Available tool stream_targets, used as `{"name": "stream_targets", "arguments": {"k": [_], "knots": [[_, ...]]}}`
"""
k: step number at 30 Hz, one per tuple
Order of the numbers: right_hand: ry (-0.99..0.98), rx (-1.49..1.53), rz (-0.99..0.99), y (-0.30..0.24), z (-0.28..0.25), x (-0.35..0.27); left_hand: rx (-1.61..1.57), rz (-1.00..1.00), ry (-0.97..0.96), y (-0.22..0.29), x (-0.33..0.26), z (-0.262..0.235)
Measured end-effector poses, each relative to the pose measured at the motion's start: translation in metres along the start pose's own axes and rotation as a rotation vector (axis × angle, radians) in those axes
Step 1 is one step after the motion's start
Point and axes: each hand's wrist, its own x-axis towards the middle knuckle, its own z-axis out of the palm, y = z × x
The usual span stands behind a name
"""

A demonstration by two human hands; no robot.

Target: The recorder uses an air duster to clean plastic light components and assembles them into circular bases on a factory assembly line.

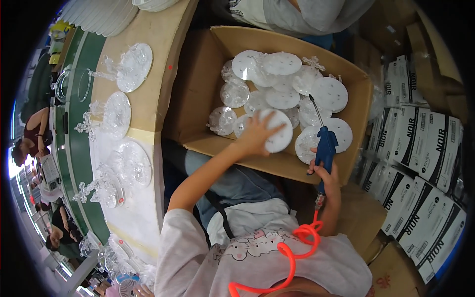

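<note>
My right hand [326, 171] is wrapped round a blue air blow gun [325, 147] with a long thin metal nozzle. The nozzle points up over the box, and an orange coiled hose [311, 232] runs from the handle's lower end. Fingers spread, my left hand [257, 133] lies over the left side of a round white disc [281, 134] at the box's near side; whether it grips the rim cannot be made out. Beneath and beyond are several more white discs [282, 64] and clear plastic pieces [234, 93], heaped in an open cardboard box [195, 99].
Along the left runs a workbench [148, 116] carrying clear plastic disc pieces [118, 115] and stacked white trays [101, 15]. A green conveyor strip [79, 114] lies beyond it. Printed cartons [420, 143] are stacked at the right. Another person [297, 17] sits across the box.
</note>
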Motion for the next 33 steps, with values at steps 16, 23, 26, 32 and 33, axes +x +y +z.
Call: {"name": "stream_targets", "arguments": {"k": [16,23,26,32,33], "knots": [[-0.466,-0.771,0.002,0.007,0.095,0.05,-2.33,-0.534,0.685,-0.132,-0.014,0.007],[-0.496,-0.928,0.035,0.027,0.088,0.053,-2.122,-0.776,0.615,-0.142,-0.021,0.024],[-0.471,-0.856,0.007,0.024,0.086,0.054,-1.99,-0.885,0.491,-0.148,-0.02,0.031],[-0.527,-0.653,-0.095,0.024,0.095,0.064,-1.943,-0.922,0.416,-0.139,-0.015,0.035],[-0.479,-0.656,-0.049,0.027,0.097,0.066,-1.943,-0.92,0.404,-0.136,-0.013,0.033]]}}
